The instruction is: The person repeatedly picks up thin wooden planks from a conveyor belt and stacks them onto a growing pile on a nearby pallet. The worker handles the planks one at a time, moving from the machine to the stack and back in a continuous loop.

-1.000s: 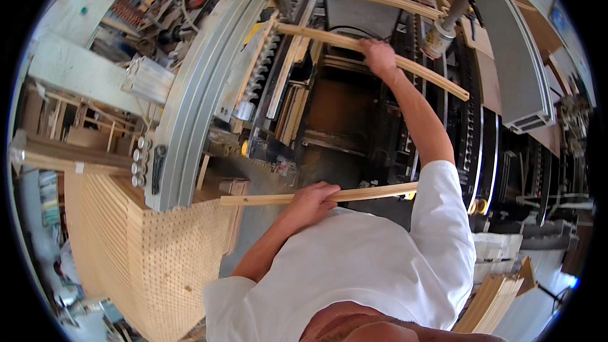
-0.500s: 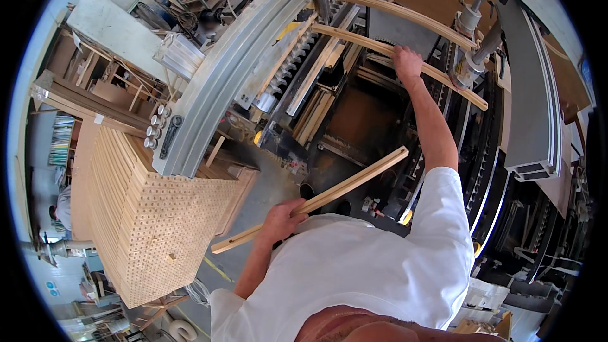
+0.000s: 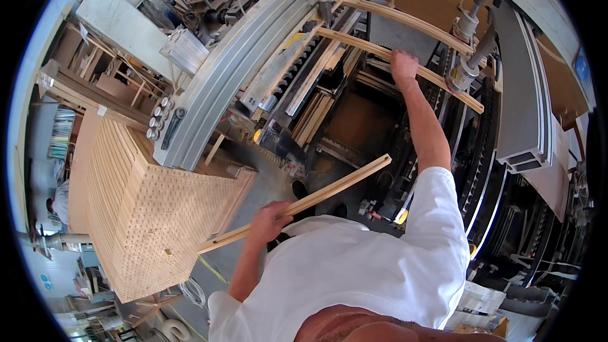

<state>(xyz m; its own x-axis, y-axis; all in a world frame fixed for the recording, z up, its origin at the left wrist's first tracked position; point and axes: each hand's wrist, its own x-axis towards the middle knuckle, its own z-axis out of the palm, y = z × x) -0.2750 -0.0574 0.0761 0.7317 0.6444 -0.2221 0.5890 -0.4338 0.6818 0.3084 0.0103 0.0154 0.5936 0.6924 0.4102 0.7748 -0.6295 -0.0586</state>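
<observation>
Two hands are at work below me, seen from a head camera that bends every straight edge. My left hand (image 3: 269, 221) has its grip closed around a long, pale wooden strip (image 3: 329, 191), holding it near its lower third; the strip slants up to the right, its far end free in the air over a dark pit in the machine, its near end overlapping the stack at the left. My right hand (image 3: 403, 63) reaches far forward with the arm stretched out, and its grip wraps over a second wooden strip (image 3: 354, 43) that lies across the machine's bed (image 3: 354, 120); the fingers curl over the far side, so I cannot see how tightly they close. A third strip (image 3: 411, 22) lies just beyond, roughly parallel. Two metal cylinders (image 3: 468, 44) stand beside the right hand, their lower ends resting on the strips. A grey curved metal rail (image 3: 221, 88) sweeps from top centre down to the left. At the left a tall stack of wooden strips (image 3: 145, 209) shows its end grain as a grid of small squares; its base is cut off by the dark rim. My white shirt (image 3: 354, 272) fills the lower middle and hides the floor beneath. The clutter at top left is too small to make out.
</observation>
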